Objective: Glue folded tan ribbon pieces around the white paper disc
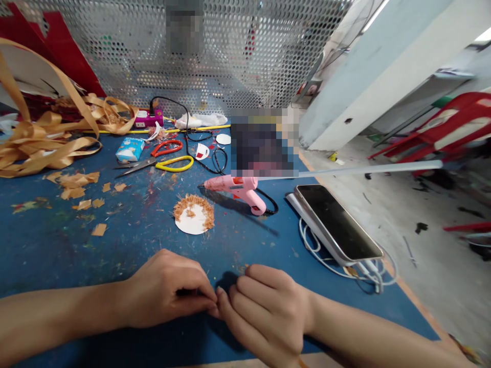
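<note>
My left hand and my right hand rest on the blue table near its front edge, fingertips pinched together and touching each other. Whatever they pinch is hidden between the fingers and too small to name. Beyond them lies a white paper disc with tan shavings glued along its upper rim. A pink glue gun lies just past the disc, its nozzle pointing left.
A phone lies on white cables at the right table edge. Scissors, a small carton, a power strip, tan ribbon strips and scraps sit farther back. A perforated metal screen stands behind. Red chairs are right.
</note>
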Demonstrator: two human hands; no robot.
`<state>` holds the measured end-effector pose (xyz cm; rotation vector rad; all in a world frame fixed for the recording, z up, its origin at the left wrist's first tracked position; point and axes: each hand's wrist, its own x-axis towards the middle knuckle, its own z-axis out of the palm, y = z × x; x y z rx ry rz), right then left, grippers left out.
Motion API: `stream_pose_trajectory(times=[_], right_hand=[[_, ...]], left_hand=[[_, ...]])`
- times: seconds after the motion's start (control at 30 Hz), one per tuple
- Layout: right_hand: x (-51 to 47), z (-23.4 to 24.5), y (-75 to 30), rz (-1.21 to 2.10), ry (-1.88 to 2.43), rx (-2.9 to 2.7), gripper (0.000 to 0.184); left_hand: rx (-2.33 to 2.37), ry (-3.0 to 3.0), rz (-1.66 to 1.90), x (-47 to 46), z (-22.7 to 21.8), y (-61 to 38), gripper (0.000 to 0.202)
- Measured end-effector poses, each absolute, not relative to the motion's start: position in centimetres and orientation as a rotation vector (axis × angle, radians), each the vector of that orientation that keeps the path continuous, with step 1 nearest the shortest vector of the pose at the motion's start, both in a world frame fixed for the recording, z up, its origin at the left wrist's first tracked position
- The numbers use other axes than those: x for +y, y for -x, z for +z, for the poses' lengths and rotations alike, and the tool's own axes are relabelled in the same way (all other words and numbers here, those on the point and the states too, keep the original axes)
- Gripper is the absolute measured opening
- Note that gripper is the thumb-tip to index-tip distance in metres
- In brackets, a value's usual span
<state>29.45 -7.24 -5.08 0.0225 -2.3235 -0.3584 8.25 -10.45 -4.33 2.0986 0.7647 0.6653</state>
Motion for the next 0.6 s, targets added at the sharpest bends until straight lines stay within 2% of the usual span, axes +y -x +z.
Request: stream_pose_trajectory(times=[0.13,0.33,0.47,0.6], right_hand=[[-7.35,-4.8,-29.45,-0.426,-0.056,-2.321,0.009],[-7.34,-4.43,-29.09,-0.406,-0.1,-2.312,0.019],[-7.46,-4.69,-28.96,-0.39,-0.107,-2.325,0.014],[-7.59,-4.84,-28.9,-0.343,-0.099,-2.336,0.017]], left_hand=[[0.78,-2.134,0.676,-10.55,-4.34,-8.33,0.014],[0.76,-2.35,0.69,-10.71,-4.09,-8.57,0.029],[0.733,-2.56,0.655,-10.81,-3.94,-8.72,0.038],[0.703,-2.689,0.597,-10.94,-3.96,-8.8,0.037]])
